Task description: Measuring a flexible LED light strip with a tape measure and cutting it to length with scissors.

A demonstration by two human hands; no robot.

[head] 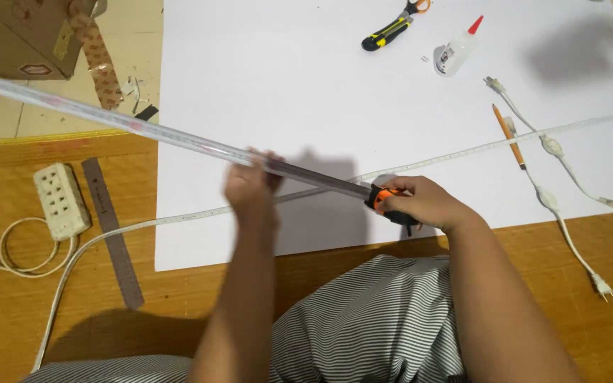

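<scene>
Where white sheet (363, 92) covers wooden table (590, 284), hands grip tube (179, 135).

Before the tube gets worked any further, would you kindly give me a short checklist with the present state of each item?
1. Left hand grips the clear tube mid-length: ok.
2. Right hand holds the orange and black tool at the tube's near end: ok.
3. Tool seated squarely on the tube: cannot tell, fingers hide it.
4. Tube's far end supported: not ok, it hangs past the white sheet unheld.
5. Thin strip clear of the tool: not ok, it passes right beneath.
6. Glue bottle and utility knife lie away from the hands: ok.
</scene>
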